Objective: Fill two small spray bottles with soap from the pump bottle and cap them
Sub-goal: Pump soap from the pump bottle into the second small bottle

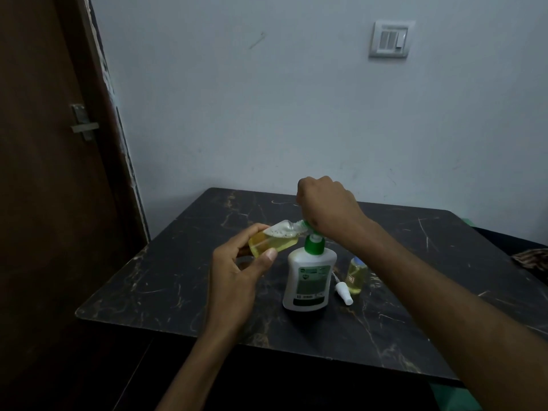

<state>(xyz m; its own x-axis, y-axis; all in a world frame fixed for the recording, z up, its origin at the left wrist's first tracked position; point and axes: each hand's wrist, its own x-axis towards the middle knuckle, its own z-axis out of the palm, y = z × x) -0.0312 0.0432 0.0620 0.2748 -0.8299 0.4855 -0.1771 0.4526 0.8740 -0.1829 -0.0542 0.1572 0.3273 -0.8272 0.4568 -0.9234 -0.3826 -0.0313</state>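
I am holding a small clear plastic spray bottle [274, 241] in my left hand [237, 277], fingers and thumb curled round it, tipping it on its side with its mouth touching the green pump nozzle. Yellow soap and white foam are sitting inside it. My right hand [324, 207] is curling over the pump head of the white soap bottle with the green pump [310, 278], standing mid-tabletop on the dark marble-look table [166, 280]. A second small yellow-filled bottle [356, 275] is standing just beside it, toward the right edge, with a loose white spray cap [342, 290] lying between them.
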